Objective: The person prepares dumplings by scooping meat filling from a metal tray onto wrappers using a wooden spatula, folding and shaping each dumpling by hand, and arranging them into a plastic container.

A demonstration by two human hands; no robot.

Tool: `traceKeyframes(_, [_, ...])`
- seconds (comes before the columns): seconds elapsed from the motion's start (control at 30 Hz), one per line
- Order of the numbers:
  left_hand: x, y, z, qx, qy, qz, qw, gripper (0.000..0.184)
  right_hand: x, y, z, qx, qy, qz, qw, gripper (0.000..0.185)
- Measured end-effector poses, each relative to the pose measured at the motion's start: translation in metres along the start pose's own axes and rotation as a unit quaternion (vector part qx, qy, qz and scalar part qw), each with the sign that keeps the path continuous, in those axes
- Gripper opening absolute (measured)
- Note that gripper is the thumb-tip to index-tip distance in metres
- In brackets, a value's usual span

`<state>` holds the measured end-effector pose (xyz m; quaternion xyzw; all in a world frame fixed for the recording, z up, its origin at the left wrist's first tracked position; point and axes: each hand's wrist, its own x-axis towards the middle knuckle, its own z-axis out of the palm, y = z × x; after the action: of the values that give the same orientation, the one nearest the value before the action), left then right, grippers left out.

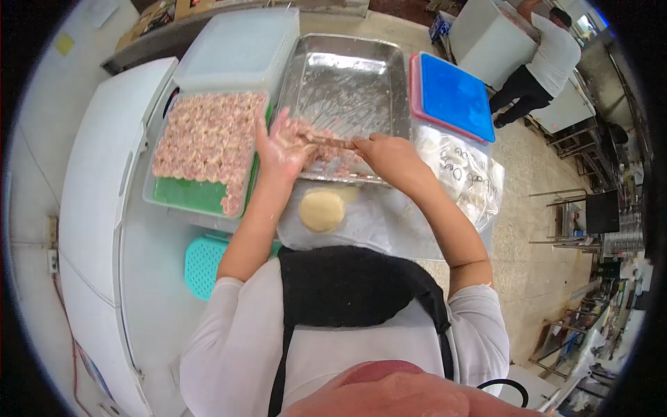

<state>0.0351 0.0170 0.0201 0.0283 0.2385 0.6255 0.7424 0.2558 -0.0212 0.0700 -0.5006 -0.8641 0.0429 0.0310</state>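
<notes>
My right hand (385, 156) is closed around a flat wooden stick (332, 142), which points left toward my left hand (283, 149). That left hand is turned up with its fingers spread, at the left edge of a metal tray (354, 62). The stick's tip meets it near the fingers; whether a small piece lies there I cannot make out. Pink minced meat (337, 161) is in the near part of the tray. Close to my body, a stack of round pale dough wrappers (322, 210) rests on clear plastic. To the left, a container (160, 194) holds rows of meat-filled dumplings (208, 135).
Translucent lids or boxes (236, 45) stand behind the dumplings. Right of the tray are a blue lid (455, 94) and a plastic bag with writing (462, 174). A turquoise perforated basket (205, 267) sits lower left. Another person (552, 59) stands at the upper right.
</notes>
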Motion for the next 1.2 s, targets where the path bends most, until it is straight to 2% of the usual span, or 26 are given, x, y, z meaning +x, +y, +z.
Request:
traceKeyframes(0.03, [0.002, 0.002, -0.003, 0.034, 0.014, 0.018, 0.999, 0.07, -0.003, 0.0, -0.01, -0.003, 0.01, 0.003, 1.0, 0.027])
traceKeyframes(0.1, [0.006, 0.001, -0.007, 0.02, -0.026, 0.022, 0.999, 0.066, -0.016, -0.011, -0.022, -0.005, 0.045, 0.002, 0.999, 0.029])
traceKeyframes(0.13, [0.006, 0.001, -0.002, 0.026, -0.018, 0.022, 0.999, 0.06, -0.015, -0.016, -0.011, 0.062, 0.087, -0.019, 0.994, 0.03])
traceKeyframes(0.17, [0.008, 0.0, 0.0, 0.031, -0.008, 0.021, 0.999, 0.055, -0.013, -0.015, -0.002, 0.064, 0.095, -0.014, 0.993, 0.03])
traceKeyframes(0.2, [0.012, 0.002, 0.001, -0.028, -0.042, -0.001, 0.999, 0.047, -0.011, -0.015, 0.002, 0.091, 0.089, -0.016, 0.992, 0.03])
traceKeyframes(0.3, [0.009, 0.001, 0.003, -0.013, -0.057, -0.002, 0.998, 0.041, -0.016, 0.007, -0.006, 0.139, 0.115, -0.041, 0.983, 0.027])
traceKeyframes(0.33, [0.007, 0.0, 0.005, 0.012, -0.139, -0.006, 0.99, 0.049, -0.017, 0.017, -0.01, 0.241, 0.133, -0.037, 0.961, 0.025])
traceKeyframes(0.37, [0.001, 0.001, 0.004, 0.017, -0.145, -0.004, 0.989, 0.049, -0.019, 0.026, -0.014, 0.34, 0.149, -0.035, 0.928, 0.026])
traceKeyframes(0.4, [-0.021, 0.002, 0.022, 0.184, -0.152, 0.016, 0.971, 0.056, -0.02, 0.033, -0.014, 0.339, 0.155, -0.037, 0.927, 0.026])
traceKeyframes(0.43, [-0.032, 0.0, 0.033, 0.345, -0.152, 0.036, 0.926, 0.064, -0.023, 0.04, -0.012, 0.375, 0.099, -0.006, 0.922, 0.027])
traceKeyframes(0.47, [-0.028, -0.005, 0.034, 0.432, -0.176, 0.106, 0.878, 0.075, -0.025, 0.045, -0.01, 0.408, 0.042, 0.025, 0.912, 0.029])
traceKeyframes(0.5, [-0.028, -0.005, 0.037, 0.433, -0.177, 0.109, 0.877, 0.075, -0.029, 0.047, -0.013, 0.408, 0.045, 0.022, 0.912, 0.029])
traceKeyframes(0.57, [-0.03, -0.002, 0.042, 0.641, -0.227, 0.161, 0.715, 0.074, -0.037, 0.048, -0.019, 0.41, 0.031, -0.031, 0.911, 0.029])
traceKeyframes(0.67, [-0.027, -0.005, 0.045, 0.688, -0.267, 0.135, 0.661, 0.059, -0.044, 0.048, -0.019, 0.384, 0.067, -0.094, 0.916, 0.027])
traceKeyframes(0.7, [-0.022, -0.002, 0.04, 0.689, -0.266, 0.137, 0.66, 0.059, -0.046, 0.047, -0.019, 0.381, 0.087, -0.119, 0.913, 0.028])
traceKeyframes(0.73, [-0.016, 0.002, 0.033, 0.725, -0.308, 0.161, 0.595, 0.049, -0.044, 0.044, -0.017, 0.368, 0.033, -0.082, 0.925, 0.03])
traceKeyframes(0.77, [-0.011, 0.005, 0.026, 0.754, -0.348, 0.184, 0.526, 0.04, -0.041, 0.044, -0.013, 0.369, 0.033, -0.084, 0.925, 0.03])
traceKeyframes(0.8, [-0.015, 0.004, 0.031, 0.755, -0.346, 0.184, 0.526, 0.04, -0.037, 0.044, -0.005, 0.376, 0.038, -0.101, 0.92, 0.031])
traceKeyframes(0.87, [-0.025, 0.002, 0.044, 0.704, -0.36, 0.135, 0.598, 0.028, -0.029, 0.052, 0.012, 0.384, 0.042, -0.12, 0.914, 0.032])
traceKeyframes(0.9, [-0.025, 0.002, 0.042, 0.706, -0.358, 0.133, 0.597, 0.028, -0.02, 0.059, 0.015, 0.377, 0.044, -0.15, 0.913, 0.031])
traceKeyframes(0.97, [-0.022, 0.005, 0.029, 0.717, -0.221, 0.03, 0.661, 0.028, -0.014, 0.07, 0.02, 0.373, 0.045, -0.182, 0.909, 0.03])
traceKeyframes(1.0, [-0.015, 0.009, 0.012, 0.717, -0.217, 0.03, 0.662, 0.028, -0.015, 0.072, 0.014, 0.283, 0.047, -0.125, 0.95, 0.029])
traceKeyframes(1.03, [-0.005, 0.013, -0.009, 0.69, -0.167, 0.057, 0.702, 0.027, -0.014, 0.073, 0.011, 0.188, 0.049, -0.068, 0.978, 0.027])
traceKeyframes(1.07, [0.001, 0.016, -0.02, 0.658, -0.115, 0.084, 0.739, 0.027, -0.014, 0.065, 0.013, 0.188, 0.048, -0.074, 0.978, 0.027])
traceKeyframes(1.13, [-0.005, 0.013, -0.018, 0.656, -0.098, 0.093, 0.743, 0.028, -0.02, 0.04, 0.023, 0.208, 0.197, -0.094, 0.953, 0.019])
traceKeyframes(1.2, [-0.015, 0.008, -0.01, 0.651, -0.079, 0.097, 0.749, 0.029, -0.006, 0.049, 0.069, 0.204, 0.188, -0.111, 0.954, 0.019])
